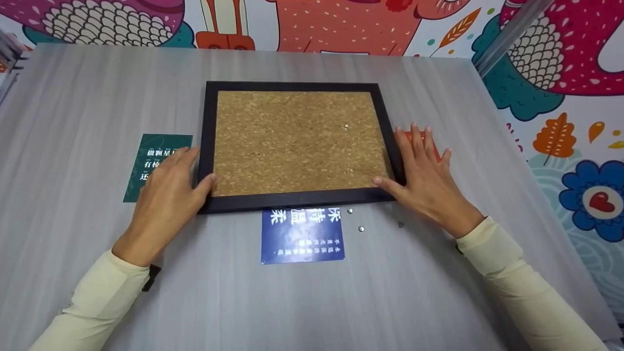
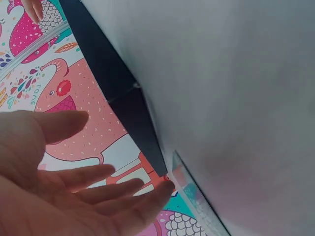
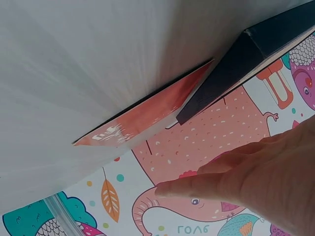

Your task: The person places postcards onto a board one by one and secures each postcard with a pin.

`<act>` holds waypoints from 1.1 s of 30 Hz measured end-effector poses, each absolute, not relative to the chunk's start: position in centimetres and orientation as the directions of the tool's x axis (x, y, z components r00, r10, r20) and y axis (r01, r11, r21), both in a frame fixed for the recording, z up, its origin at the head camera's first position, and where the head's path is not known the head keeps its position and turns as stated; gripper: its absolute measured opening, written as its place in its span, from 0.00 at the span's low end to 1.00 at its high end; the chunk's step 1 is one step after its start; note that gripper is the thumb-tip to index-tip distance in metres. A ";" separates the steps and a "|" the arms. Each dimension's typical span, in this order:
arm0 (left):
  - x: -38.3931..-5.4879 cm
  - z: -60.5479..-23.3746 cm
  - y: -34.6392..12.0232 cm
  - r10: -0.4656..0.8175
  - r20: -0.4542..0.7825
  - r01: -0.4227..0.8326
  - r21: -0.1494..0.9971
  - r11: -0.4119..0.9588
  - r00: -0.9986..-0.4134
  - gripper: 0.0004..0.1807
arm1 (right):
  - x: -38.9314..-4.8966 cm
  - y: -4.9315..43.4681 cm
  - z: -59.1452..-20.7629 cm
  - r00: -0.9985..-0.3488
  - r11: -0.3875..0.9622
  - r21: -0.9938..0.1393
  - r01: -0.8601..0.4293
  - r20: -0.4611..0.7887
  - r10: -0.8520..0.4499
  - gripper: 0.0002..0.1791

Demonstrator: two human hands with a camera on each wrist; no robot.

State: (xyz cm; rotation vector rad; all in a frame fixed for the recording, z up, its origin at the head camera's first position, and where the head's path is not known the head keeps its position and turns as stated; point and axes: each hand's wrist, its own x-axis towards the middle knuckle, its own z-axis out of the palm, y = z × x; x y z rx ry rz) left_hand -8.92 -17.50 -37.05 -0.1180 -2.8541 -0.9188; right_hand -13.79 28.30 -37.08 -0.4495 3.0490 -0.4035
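Observation:
A cork board with a black frame lies on the table, also seen edge-on as a dark frame side in the left wrist view. At its lower left corner is my left hand, fingers extended and thumb by the frame, overlapping a green card with white characters. My right hand spreads its fingers along the right side, its thumb over the lower right corner. It partly covers a red card. Small shiny bits show on the cork's right part.
Below the board lies a blue card with white characters, its top edge at the frame. Several small pin-like pieces are scattered to its right on the grey table. A wall with colourful cartoon drawings borders the far and right sides.

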 end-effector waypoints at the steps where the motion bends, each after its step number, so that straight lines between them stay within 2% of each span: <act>1: -8.9 -37.0 -17.5 0.035 0.150 0.116 0.575 0.810 -0.988 0.32 | -13.8 28.4 -37.1 -0.958 0.923 -0.265 -0.279 0.008 -0.287 0.62; 15: -9.3 -37.0 -17.6 0.056 0.034 0.065 0.597 0.799 -0.998 0.36 | -13.8 28.8 -37.3 -0.962 0.922 -0.282 -0.266 0.014 -0.273 0.60; 27: -9.5 -37.3 -17.9 0.059 0.014 0.055 0.614 0.788 -0.998 0.36 | -13.9 29.2 -37.3 -0.972 0.927 -0.297 -0.227 0.011 -0.235 0.57; 33: -9.8 -37.4 -18.0 0.065 0.006 0.055 0.617 0.785 -0.998 0.36 | -13.9 29.6 -37.4 -0.973 0.933 -0.274 -0.232 0.064 -0.223 0.53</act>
